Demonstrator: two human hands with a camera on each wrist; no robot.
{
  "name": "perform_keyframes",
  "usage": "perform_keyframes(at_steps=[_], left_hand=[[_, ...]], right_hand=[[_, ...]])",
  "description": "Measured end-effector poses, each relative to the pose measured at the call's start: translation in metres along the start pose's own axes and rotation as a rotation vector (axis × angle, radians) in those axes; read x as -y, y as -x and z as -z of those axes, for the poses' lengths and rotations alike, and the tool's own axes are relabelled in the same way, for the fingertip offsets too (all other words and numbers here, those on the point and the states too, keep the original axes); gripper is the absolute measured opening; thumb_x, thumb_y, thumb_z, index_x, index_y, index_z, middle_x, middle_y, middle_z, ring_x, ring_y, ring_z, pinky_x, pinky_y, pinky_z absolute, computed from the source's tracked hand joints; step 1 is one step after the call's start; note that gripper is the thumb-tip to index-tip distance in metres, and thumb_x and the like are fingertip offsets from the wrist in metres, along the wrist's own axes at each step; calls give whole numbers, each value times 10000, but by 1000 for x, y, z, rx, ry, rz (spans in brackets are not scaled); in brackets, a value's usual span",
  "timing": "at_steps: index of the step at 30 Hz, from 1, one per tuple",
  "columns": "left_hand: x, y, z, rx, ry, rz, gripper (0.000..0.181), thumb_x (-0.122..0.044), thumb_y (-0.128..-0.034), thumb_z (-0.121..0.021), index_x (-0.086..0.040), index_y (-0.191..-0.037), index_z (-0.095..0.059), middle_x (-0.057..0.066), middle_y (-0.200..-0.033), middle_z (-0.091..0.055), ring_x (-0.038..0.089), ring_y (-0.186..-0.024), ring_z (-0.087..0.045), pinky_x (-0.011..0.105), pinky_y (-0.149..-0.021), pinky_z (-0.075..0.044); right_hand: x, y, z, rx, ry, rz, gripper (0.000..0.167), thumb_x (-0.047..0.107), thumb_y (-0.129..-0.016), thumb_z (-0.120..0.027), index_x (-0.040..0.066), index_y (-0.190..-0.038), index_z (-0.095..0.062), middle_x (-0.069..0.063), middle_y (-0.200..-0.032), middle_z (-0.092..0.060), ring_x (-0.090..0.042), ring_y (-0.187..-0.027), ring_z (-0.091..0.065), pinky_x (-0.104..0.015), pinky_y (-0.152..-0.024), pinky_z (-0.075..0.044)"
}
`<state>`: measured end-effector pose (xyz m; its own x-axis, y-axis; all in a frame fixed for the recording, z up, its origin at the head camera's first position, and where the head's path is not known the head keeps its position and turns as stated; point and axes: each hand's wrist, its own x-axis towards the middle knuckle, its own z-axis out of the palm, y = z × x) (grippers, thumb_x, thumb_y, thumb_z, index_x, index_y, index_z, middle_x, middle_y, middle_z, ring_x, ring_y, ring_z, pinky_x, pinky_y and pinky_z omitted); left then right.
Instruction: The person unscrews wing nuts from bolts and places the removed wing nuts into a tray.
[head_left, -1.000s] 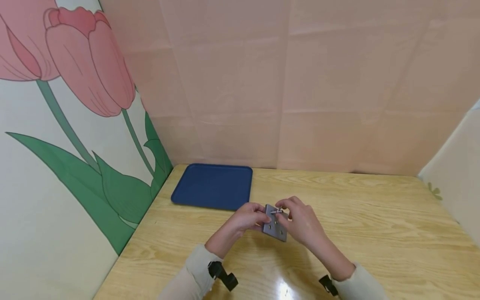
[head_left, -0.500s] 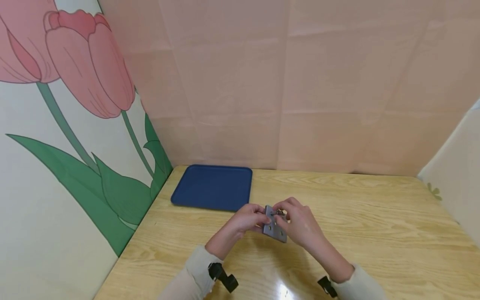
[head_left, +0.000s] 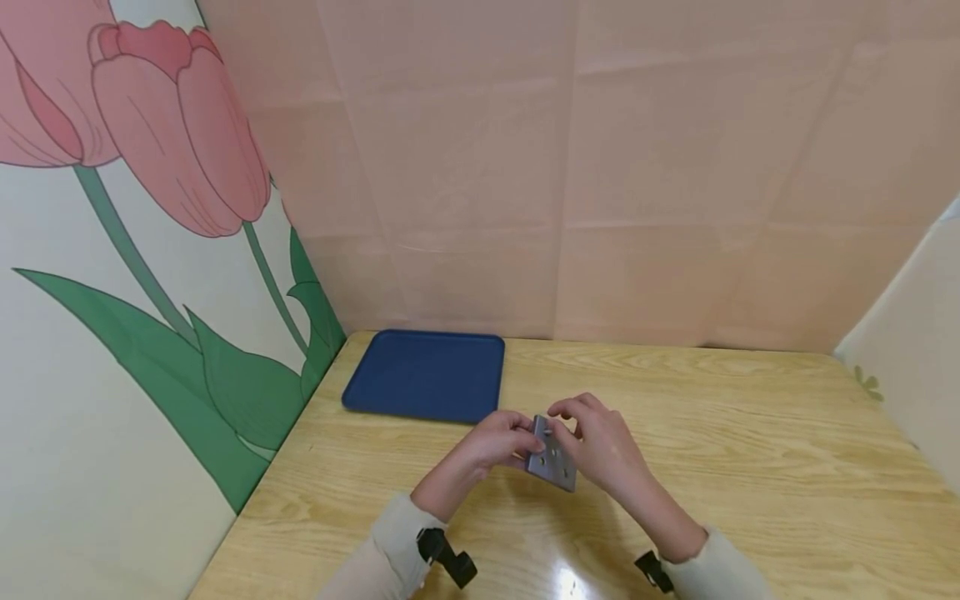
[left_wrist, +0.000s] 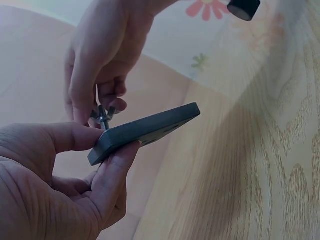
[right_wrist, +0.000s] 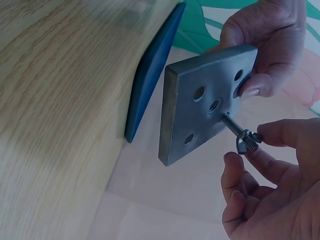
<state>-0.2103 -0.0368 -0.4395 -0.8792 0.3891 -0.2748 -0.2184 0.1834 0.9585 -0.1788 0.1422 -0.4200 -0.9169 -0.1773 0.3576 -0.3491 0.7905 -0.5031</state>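
The right hand (head_left: 603,443) pinches a silver metal wing nut (right_wrist: 245,136) on a threaded metal screw (right_wrist: 230,122) projecting from a square grey metal plate (right_wrist: 200,117), lower centre of the head frame. The left hand (head_left: 497,438) clamps the plate's edge. A flat rectangular navy-blue tray (head_left: 425,375) lies left of centre.
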Motion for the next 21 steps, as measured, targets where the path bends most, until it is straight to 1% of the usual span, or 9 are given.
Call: perform_keyframes(at_steps=[5,8,13,21], left_hand=[[-2,1,0,-10,4,7,234,-23,-886,-693,55,-1105,-668,106,-946,-682,169,-764,-656,359,-736,-613],[-3,1,-1,-17,5,10,232,-26,-888,-691,55,-1104,-666,107,-949,-683,166,-767,-659,359,-739,-615],[-5,2,0,-20,7,2,235,-27,-895,-686,60,-1111,-662,119,-961,-692,172,-783,-673,369,-749,-617],[-4,1,1,-25,0,-12,219,-31,-890,-689,59,-1088,-667,116,-942,-704,172,-776,-676,358,-739,-618]], right_hand=[[0,2,-1,27,-10,-16,152,157,-933,-712,114,-1076,-740,-54,-1013,-663,-108,-677,-500,-266,-579,-419],[0,3,-1,33,-11,-15,190,149,-915,-714,97,-1096,-732,-53,-1012,-661,-110,-696,-517,-270,-597,-430],[-1,5,0,41,-8,-10,221,143,-903,-724,87,-1118,-724,-41,-1006,-658,-107,-709,-508,-312,-669,-393],[-4,7,1,48,-2,-11,226,121,-897,-740,110,-1122,-719,-48,-1031,-659,-162,-738,-543,-324,-683,-383]])
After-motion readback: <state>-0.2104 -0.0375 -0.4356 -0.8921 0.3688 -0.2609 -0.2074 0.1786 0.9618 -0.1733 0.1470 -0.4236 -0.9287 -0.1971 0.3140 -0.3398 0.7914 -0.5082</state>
